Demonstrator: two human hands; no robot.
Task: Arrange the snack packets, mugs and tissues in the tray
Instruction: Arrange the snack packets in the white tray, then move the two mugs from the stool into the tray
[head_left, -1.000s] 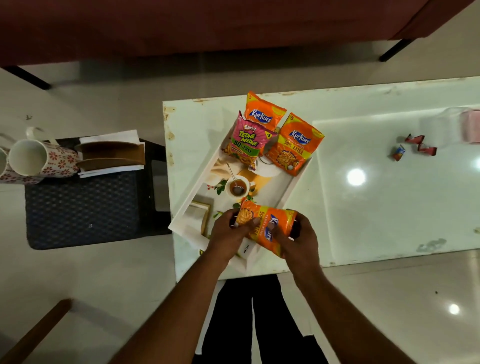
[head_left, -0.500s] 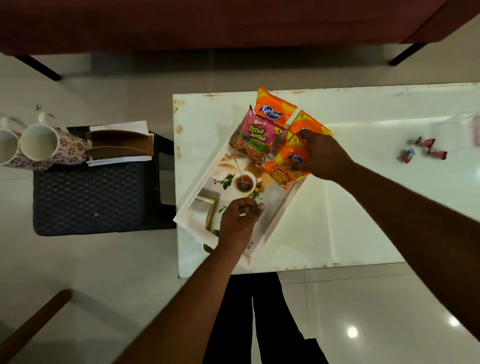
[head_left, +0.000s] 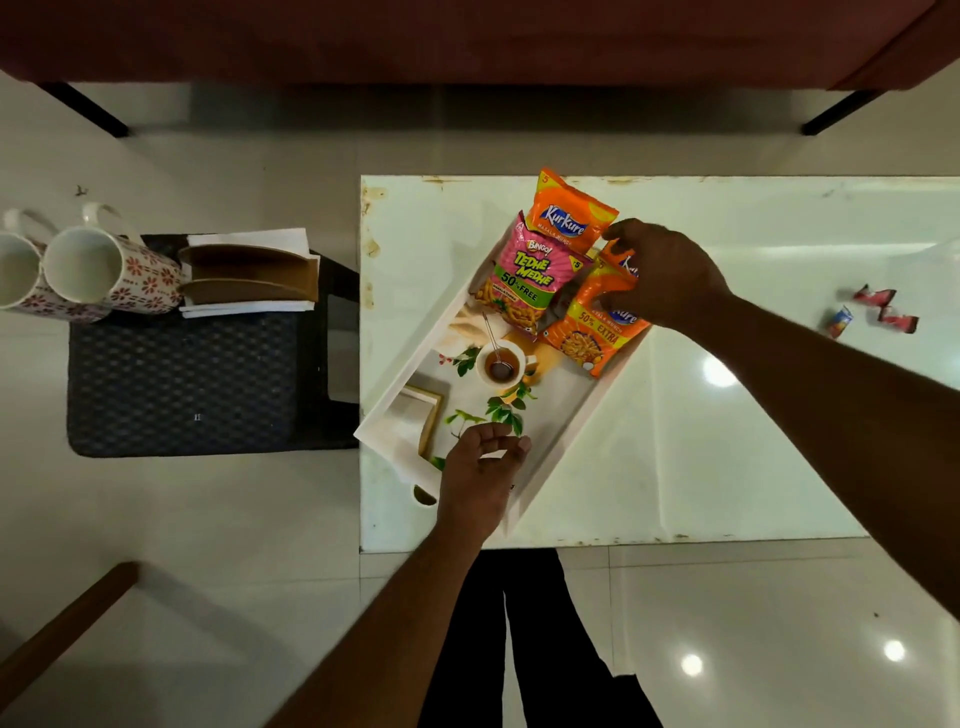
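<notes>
Setting down an orange snack packet (head_left: 608, 291) at the far end of the tray (head_left: 566, 415), the right hand (head_left: 662, 273) is pressing on it from above, fingers curled over its top edge; this packet is lying on another orange packet (head_left: 592, 343) at the tray's far right corner, though how much the two overlap is hard to tell under the hand. Beside them toward the tray's left wall, a pink packet (head_left: 527, 280) is leaning against a third orange packet (head_left: 569, 213), which is sticking out past the tray's far rim. Nearer along the tray floor, the teacup and leaves appear to be a printed picture rather than real things. The left hand (head_left: 480, 467) is hovering over the tray's near end, loosely open and holding nothing.

Judging by this, the packet step is finishing and the mugs and tissues are waiting. Both are sitting well to the left of the tray on a dark stool (head_left: 182, 384): two flowered mugs (head_left: 88, 270) lying on their sides at the stool's far left, and the tissues in a brown holder (head_left: 249, 273) between the mugs and the tray. The next move is probably calling for the right hand to let go and for a reach across to the stool, bringing a mug by its handle into the tray's bare near half.
</notes>
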